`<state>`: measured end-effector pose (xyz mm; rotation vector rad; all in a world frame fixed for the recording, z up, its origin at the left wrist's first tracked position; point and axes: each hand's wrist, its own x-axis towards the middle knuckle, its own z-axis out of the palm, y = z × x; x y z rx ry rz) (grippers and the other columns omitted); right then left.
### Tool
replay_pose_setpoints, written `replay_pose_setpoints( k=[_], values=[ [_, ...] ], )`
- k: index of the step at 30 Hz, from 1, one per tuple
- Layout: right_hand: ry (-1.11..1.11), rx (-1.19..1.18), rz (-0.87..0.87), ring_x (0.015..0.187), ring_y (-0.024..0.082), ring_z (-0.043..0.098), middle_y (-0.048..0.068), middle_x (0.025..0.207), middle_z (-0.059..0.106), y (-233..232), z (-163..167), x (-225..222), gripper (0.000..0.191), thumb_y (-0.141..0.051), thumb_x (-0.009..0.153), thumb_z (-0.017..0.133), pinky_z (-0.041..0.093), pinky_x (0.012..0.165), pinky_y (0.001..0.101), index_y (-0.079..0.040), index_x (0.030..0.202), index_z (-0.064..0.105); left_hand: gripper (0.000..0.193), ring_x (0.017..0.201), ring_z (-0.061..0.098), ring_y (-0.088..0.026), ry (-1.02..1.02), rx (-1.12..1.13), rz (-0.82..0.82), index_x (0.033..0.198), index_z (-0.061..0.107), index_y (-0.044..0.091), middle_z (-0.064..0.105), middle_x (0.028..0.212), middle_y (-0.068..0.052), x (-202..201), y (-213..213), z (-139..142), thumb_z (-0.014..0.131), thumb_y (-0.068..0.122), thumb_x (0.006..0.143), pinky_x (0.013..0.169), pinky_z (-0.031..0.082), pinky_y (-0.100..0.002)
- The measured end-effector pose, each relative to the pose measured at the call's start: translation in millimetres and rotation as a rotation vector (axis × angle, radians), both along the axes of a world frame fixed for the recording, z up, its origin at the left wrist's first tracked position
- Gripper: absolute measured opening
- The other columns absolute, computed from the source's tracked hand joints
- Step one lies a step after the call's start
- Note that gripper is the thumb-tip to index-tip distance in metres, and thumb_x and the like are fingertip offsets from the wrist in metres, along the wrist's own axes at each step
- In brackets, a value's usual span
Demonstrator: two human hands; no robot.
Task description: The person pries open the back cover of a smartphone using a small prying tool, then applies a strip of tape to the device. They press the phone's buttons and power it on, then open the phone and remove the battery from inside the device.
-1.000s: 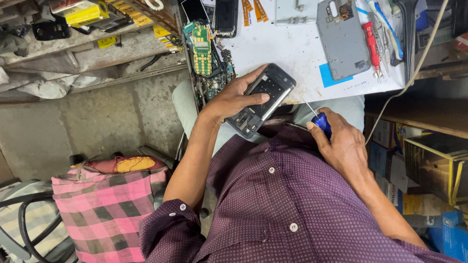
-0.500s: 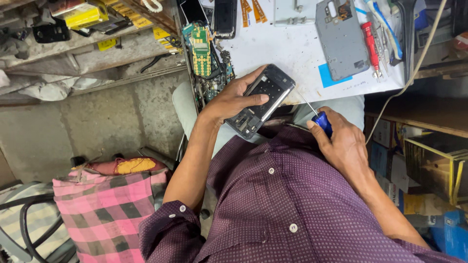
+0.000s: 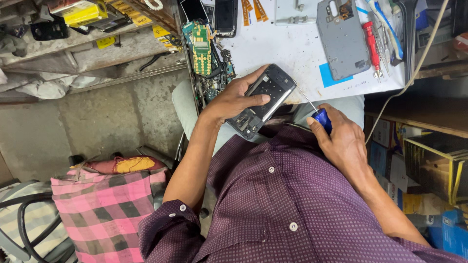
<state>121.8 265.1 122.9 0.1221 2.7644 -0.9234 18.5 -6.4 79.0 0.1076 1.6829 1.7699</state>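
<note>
My left hand [image 3: 233, 99] grips a dark, opened phone body [image 3: 264, 100] over my lap, thumb lying across its inner face. My right hand [image 3: 341, 139] is closed around a small screwdriver with a blue handle [image 3: 323, 119]; its thin metal shaft points up-left toward the phone's right edge. Both hands sit just in front of the white workbench [image 3: 287, 46].
On the bench lie a grey metal phone back plate [image 3: 341, 36], a red-handled screwdriver [image 3: 371, 41], green circuit boards [image 3: 200, 46], and dark phones [image 3: 226, 17]. A pink checked bag [image 3: 105, 209] stands lower left. Boxes [image 3: 431, 165] sit at right. A white cable [image 3: 414, 73] hangs off the bench.
</note>
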Motion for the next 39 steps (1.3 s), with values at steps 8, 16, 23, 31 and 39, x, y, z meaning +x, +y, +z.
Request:
replay_pose_setpoints(
  k=[8,16,23,31,39],
  values=[
    [0.025,-0.02,0.02,0.098,0.044,0.069,0.026,0.113,0.071,-2.7,9.1,2.0,0.05,-0.037,0.097,0.068,0.053,0.085,0.0497,0.002,0.128,0.064,0.088,0.131,0.06,-0.016,0.018,0.029,-0.012,0.159,0.037,0.005,0.06,0.148,-0.014,3.0,-1.5,1.7,0.083,0.02,0.086,0.113,0.044,-0.027],
    [-0.02,-0.032,0.01,0.095,0.043,0.07,0.025,0.109,0.071,-9.0,4.9,1.3,0.05,-0.037,0.096,0.068,0.053,0.083,0.0495,0.002,0.127,0.064,0.086,0.126,0.06,-0.013,-0.001,0.053,-0.016,0.159,0.037,0.005,0.062,0.145,-0.01,7.6,-5.1,-14.7,0.081,0.019,0.088,0.111,0.045,-0.027],
    [-0.031,-0.034,0.008,0.094,0.044,0.07,0.025,0.107,0.071,-4.5,-8.1,0.3,0.05,-0.037,0.097,0.067,0.053,0.082,0.0497,0.002,0.128,0.064,0.084,0.129,0.058,-0.013,0.058,0.046,-0.033,0.16,0.037,0.005,0.062,0.146,-0.01,6.3,-5.2,-11.0,0.08,0.018,0.089,0.114,0.041,-0.025],
    [-0.078,-0.048,-0.014,0.091,0.043,0.07,0.026,0.105,0.071,-15.6,-42.3,4.0,0.051,-0.038,0.096,0.067,0.054,0.08,0.0496,0.002,0.128,0.063,0.087,0.132,0.06,-0.016,0.066,-0.067,-0.027,0.159,0.038,0.009,0.063,0.146,-0.011,15.8,-5.3,-58.4,0.083,0.022,0.085,0.115,0.039,-0.026],
    [-0.085,-0.05,-0.007,0.09,0.045,0.069,0.026,0.102,0.071,-21.9,-64.7,5.7,0.048,-0.037,0.096,0.068,0.053,0.079,0.0502,0.001,0.126,0.064,0.087,0.131,0.06,-0.017,0.085,-0.082,-0.044,0.159,0.038,0.009,0.064,0.146,-0.012,22.6,-6.5,-87.8,0.082,0.024,0.085,0.115,0.039,-0.027]
  ],
)
